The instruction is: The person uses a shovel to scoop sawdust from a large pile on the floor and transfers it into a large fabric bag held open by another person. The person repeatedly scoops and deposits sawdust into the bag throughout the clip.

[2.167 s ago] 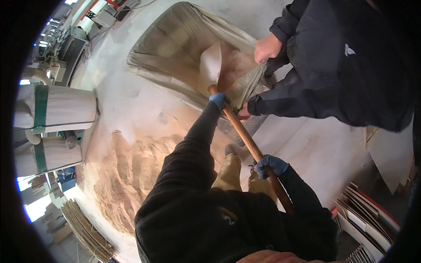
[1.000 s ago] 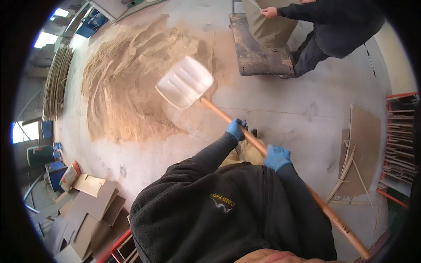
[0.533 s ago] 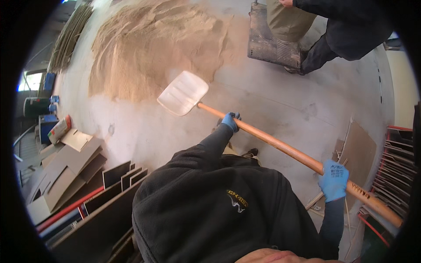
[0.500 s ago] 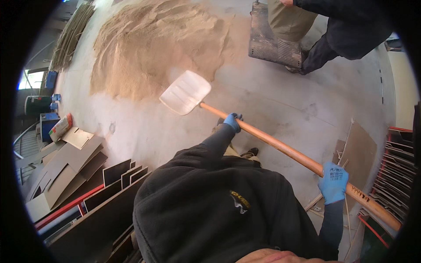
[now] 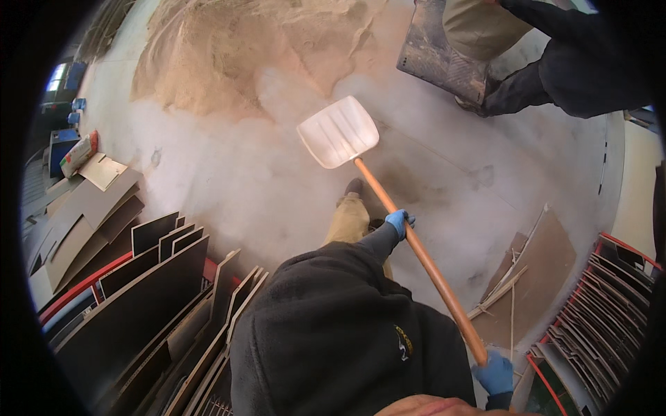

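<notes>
Both my hands, in blue gloves, hold a shovel (image 5: 340, 132) with a broad white ribbed blade and a long wooden handle. My left hand (image 5: 400, 223) is closed round the middle of the handle. Nearer my body, my right hand (image 5: 494, 373) grips the rear part. The blade points away from me, carries no visible load, and lies in front of a large pile of tan, powdery material (image 5: 229, 48). Pale dust hangs between blade and pile, blurring the pile's near edge.
At far right another person (image 5: 479, 28) stands by a scuffed dark bin (image 5: 444, 59). Dark boards (image 5: 139, 312) stand racked at near left, with loose panels (image 5: 90, 222) behind. Right of me are a leaning brown board (image 5: 534, 277) and another rack of panels (image 5: 596, 326).
The shovel blade has swung right, away from the pile, and the handle now points more straight ahead. My right hand has come down and nearer my body. More dust hangs over the floor.
</notes>
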Demonstrator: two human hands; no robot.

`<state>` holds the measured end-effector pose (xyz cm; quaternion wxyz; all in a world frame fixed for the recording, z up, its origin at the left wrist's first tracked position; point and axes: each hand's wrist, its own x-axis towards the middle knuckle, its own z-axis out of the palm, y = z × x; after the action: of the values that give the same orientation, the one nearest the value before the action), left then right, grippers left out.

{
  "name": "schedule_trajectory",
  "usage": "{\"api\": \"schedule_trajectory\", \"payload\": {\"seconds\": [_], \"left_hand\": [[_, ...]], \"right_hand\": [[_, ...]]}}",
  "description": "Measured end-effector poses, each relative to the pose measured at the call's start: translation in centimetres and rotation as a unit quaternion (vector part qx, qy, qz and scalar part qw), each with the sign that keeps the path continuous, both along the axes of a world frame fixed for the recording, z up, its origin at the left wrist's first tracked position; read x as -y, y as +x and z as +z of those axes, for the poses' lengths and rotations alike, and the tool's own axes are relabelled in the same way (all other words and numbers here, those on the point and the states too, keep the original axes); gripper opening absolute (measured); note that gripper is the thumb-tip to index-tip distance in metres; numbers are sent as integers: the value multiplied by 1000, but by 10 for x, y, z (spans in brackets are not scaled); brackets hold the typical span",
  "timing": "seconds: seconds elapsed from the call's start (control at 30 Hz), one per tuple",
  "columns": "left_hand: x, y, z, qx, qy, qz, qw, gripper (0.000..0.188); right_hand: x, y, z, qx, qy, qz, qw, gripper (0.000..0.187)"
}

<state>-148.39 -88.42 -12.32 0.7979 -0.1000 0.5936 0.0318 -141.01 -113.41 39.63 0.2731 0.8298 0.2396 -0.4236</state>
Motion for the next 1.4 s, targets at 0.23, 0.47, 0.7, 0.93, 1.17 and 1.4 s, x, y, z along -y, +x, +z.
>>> {"api": "schedule_trajectory", "payload": {"seconds": [0.23, 0.47, 0.7, 0.93, 1.17, 1.4], "left_hand": [[-7, -1, -44, -19, -18, -14, 1000, 11], [-100, 3, -64, -83, 48, -3, 995, 17], [-236, 28, -22, -22, 87, 54, 995, 24], [-293, 70, 48, 52, 53, 152, 986, 16], [-369, 105, 47, 89, 18, 150, 984, 13], [-476, 117, 38, 51, 9, 160, 986, 10]], "right_hand": [[-33, 13, -3, -153, -24, -351, 923, 30], [-73, 9, -71, -135, -6, -148, 980, 28], [-254, 50, -108, -171, 52, -132, 975, 30], [-403, 94, -151, -232, 92, -186, 950, 26], [-449, 148, -188, -375, 155, -369, 836, 17], [-555, 169, -216, -335, 101, -338, 874, 16]]}}
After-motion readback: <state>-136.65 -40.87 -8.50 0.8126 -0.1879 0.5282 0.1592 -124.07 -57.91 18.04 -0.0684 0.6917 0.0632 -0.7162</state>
